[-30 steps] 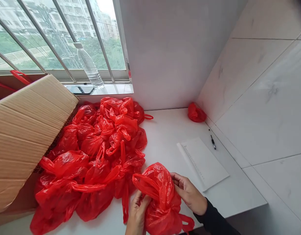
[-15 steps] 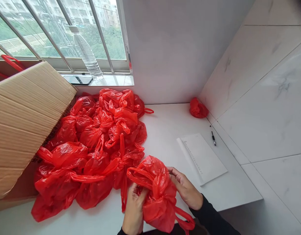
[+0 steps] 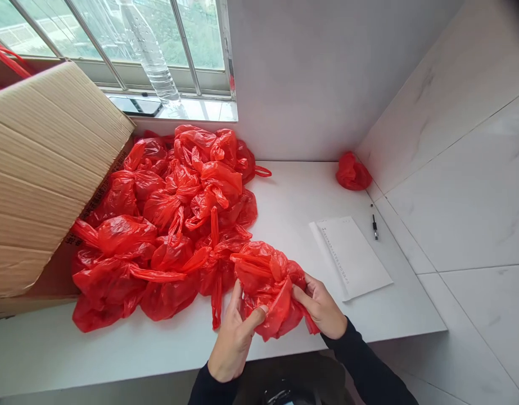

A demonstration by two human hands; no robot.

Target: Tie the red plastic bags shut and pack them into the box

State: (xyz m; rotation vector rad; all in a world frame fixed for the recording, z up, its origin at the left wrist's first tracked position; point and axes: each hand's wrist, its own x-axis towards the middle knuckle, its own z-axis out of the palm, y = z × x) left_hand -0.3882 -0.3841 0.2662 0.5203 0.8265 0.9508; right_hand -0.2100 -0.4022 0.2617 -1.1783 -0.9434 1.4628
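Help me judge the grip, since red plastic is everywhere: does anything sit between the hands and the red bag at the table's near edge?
Nothing visible does. The left hand and right hand both pinch the red bag directly. The pile of red bags lies beside it, to its left.

The left hand (image 3: 234, 337) and right hand (image 3: 322, 306) are held low at centre frame, fingers pinched closed, forearms angled inward.

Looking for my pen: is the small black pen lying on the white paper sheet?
No, the small black pen lies on the white counter beside the white paper sheet, apart from it.
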